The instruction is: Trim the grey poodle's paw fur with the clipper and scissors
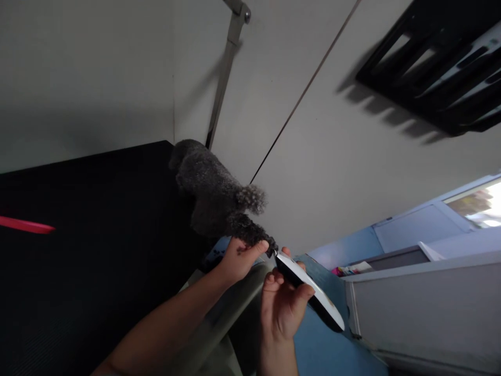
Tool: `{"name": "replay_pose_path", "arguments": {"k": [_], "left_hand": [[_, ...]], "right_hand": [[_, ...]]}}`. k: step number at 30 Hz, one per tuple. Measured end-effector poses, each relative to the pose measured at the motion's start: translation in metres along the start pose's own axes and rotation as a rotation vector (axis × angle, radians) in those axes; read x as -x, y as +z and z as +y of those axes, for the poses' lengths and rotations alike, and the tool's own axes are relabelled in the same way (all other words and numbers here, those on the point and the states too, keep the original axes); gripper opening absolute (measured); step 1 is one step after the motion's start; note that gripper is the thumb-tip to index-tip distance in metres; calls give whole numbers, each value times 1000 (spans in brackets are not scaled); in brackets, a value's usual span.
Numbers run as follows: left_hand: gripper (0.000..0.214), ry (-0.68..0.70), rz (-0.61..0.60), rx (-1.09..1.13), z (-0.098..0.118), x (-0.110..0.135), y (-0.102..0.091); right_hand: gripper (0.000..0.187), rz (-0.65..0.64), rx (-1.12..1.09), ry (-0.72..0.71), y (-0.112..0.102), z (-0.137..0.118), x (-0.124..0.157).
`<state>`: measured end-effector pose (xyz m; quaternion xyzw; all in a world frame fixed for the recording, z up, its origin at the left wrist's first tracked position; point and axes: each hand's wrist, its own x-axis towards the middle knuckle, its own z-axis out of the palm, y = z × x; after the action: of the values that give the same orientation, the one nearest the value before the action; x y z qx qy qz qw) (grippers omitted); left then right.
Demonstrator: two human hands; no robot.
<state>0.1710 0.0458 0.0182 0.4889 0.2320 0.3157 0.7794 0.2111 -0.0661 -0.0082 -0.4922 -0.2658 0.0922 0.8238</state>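
Gripping the outstretched leg [247, 228] of the gray dog [207, 188], at the edge of the black table [97, 256], wrapping the left hand [243, 257] closed just above the paw [271, 250]. Holding the white-and-black clipper [313, 292] between thumb and curled fingers of the right hand [281, 309], aiming its tip pawward.

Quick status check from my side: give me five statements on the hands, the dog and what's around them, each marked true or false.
1. The left hand holds a hind leg of the dog. True.
2. The dog's head end is nearer the camera than its tail. False: the tail is nearer.
3. The right hand holds a white-and-black clipper. True.
4. The slim thing at the left edge is blue. False: that slim thing is red.
5. A black rack is on the wall. True.
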Motion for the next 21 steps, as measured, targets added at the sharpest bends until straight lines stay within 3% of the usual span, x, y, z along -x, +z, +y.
{"name": "replay_pose_path", "arguments": {"k": [9,14,17,21], "left_hand": [[37,-7,69,-30,-13,3,-2],[36,-21,119,-73,-21,5,-5],[29,-37,86,-86,-19,6,-10],[28,-81,119,-74,-17,5,-19]], "right_hand": [[41,9,-261,85,-4,2,2],[32,-6,-143,20,-5,1,1],[32,8,-51,4,-4,1,-3],[36,-1,-165,115,-2,4,-6]]}}
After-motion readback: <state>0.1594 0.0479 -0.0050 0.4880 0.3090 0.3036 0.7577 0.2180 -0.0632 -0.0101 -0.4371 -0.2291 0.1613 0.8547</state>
